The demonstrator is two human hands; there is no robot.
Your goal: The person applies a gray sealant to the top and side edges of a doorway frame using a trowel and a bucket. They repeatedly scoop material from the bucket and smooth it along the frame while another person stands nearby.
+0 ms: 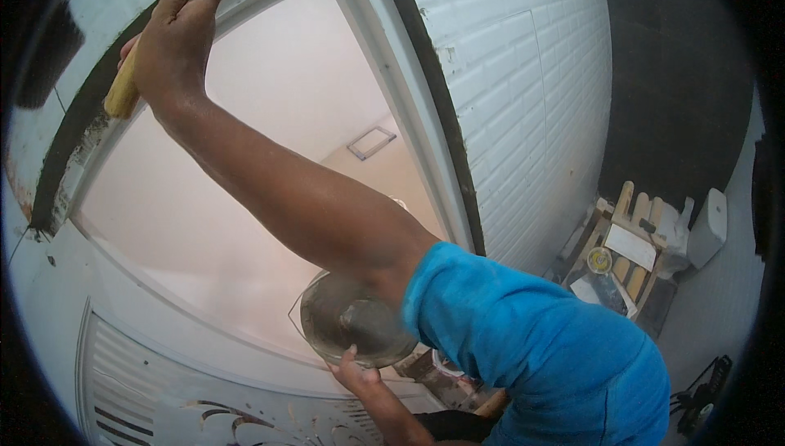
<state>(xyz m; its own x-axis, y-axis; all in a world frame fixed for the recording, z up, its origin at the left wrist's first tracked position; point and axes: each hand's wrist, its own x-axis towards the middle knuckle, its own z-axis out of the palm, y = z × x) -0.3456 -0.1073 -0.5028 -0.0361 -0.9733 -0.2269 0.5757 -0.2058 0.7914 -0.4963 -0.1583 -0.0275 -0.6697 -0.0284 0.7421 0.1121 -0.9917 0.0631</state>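
My right hand (176,45) reaches up across the doorway to the top left, its fingers wrapped round the yellow wooden handle of a trowel (123,93). The dark metal end of the trowel is partly cut off by the picture's upper edge. It is against the dark grey mortar strip (69,131) beside the white door frame (384,58). Lower down, my left hand (356,374) grips the rim of a round bucket (380,361) with its thumb on top. Grey mortar lies in the bucket, and a wire handle hangs at its side. My right arm covers part of the bucket.
White brick-patterned tiles (507,94) cover the wall right of the frame. A pale door panel (172,381) with slats and curled cut-outs stands lower left. At the right, a wooden pallet (634,278) holds papers and a yellow-lidded tub, beside a white cistern (710,225).
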